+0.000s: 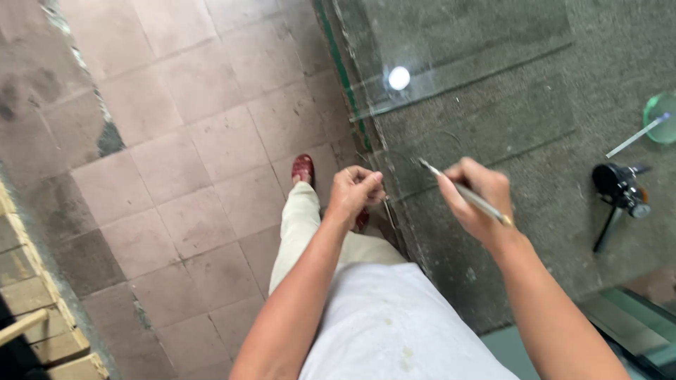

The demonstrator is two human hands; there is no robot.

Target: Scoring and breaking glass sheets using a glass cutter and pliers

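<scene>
Glass sheet [458,42] lies flat on the grey felt-covered surface [507,127], its near edge running toward your hands. Your right hand [473,198] has its fingers closed pen-style around a slim metal cutting tool [461,190], tip angled down to the surface, likely so the point can be steered finely. Your left hand [354,190] curls at the surface's edge, fingers pinched narrow on something too small to tell, seemingly bracing. Further right sit a black handled tool [618,193] and a round green glass piece [662,116]. Below, a worn pinkish tiled floor [197,141] shows your red shoe [303,169].
</scene>
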